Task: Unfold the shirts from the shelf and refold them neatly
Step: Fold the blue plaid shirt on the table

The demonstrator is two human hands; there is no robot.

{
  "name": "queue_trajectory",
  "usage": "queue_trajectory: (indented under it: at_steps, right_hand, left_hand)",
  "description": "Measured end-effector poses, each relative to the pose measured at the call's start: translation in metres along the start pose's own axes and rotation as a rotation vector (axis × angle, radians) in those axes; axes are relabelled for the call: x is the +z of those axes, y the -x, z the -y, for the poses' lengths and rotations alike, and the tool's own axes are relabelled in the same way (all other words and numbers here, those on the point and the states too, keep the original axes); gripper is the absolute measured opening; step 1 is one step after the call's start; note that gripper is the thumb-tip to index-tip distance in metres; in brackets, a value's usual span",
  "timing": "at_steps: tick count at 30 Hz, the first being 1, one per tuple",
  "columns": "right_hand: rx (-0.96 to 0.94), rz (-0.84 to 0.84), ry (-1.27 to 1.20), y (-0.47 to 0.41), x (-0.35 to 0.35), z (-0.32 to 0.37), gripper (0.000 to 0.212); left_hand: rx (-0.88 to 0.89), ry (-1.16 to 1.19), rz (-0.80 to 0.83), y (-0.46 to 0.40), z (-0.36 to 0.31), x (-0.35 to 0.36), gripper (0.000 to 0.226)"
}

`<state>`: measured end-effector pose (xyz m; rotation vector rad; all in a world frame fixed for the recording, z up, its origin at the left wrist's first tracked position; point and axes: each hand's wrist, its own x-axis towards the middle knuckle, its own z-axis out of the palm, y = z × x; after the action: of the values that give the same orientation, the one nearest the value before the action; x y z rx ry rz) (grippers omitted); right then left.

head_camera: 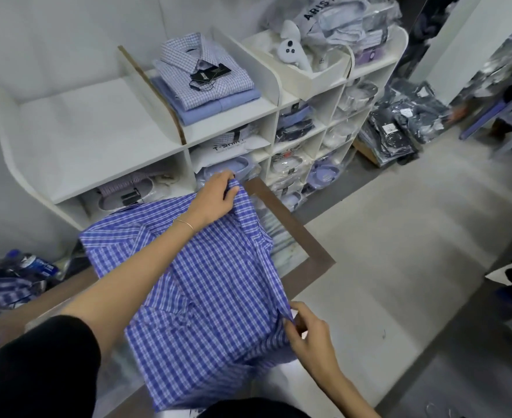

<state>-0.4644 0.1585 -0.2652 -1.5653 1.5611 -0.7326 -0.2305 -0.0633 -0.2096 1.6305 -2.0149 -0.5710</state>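
A white wall (pixel 52 40) runs from nine to twelve o'clock, a white cubby shelf (pixel 278 116) against it. Grey floor (pixel 399 236) spreads from two to five o'clock. A glass-topped surface (pixel 290 224) with a brown rim sits at centre. A purple chair (pixel 501 113) stands at two o'clock. Light is even and soft.

"ARISTI", cut off by the frame edge, runs in black capitals on a white bag (pixel 324 10) atop the shelf unit (pixel 230 128), "T-SHIRT" shows partly on a white packet (pixel 227 149) in a cubby below, while the black hang tag (pixel 209 74) print is too small to read.
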Motion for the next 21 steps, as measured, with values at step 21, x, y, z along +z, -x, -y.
queue_trajectory:
  at_steps: [21]
  right_hand:
    - [-0.277, 0.215, 0.295, 0.059, 0.074, 0.025, 0.042]
  left_hand:
    - [-0.265, 0.450, -0.467, 0.202, 0.073, -0.074, 0.023]
